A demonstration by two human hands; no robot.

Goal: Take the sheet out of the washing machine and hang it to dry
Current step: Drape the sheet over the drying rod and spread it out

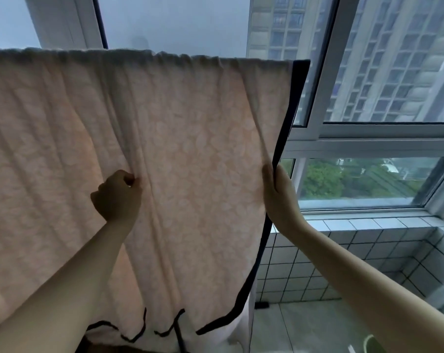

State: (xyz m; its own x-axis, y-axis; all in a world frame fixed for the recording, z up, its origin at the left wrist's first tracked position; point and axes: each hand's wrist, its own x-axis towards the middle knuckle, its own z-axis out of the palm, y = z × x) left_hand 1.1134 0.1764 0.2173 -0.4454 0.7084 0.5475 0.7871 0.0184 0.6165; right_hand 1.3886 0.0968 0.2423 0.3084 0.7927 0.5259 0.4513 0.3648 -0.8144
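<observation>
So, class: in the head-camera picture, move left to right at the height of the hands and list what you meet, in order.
left hand pinching a fold of the sheet → right hand gripping its right edge → trees behind the glass → slanted window frame at the far right

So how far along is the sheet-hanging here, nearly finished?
Nearly. Done: the sheet is out and already drapes over a support along its top, before the window. In hand: the left hand pinches a fold mid-sheet, the right hand grips the dark-trimmed edge, seemingly spreading it. Left: smoothing the remaining creases and letting go.
</observation>
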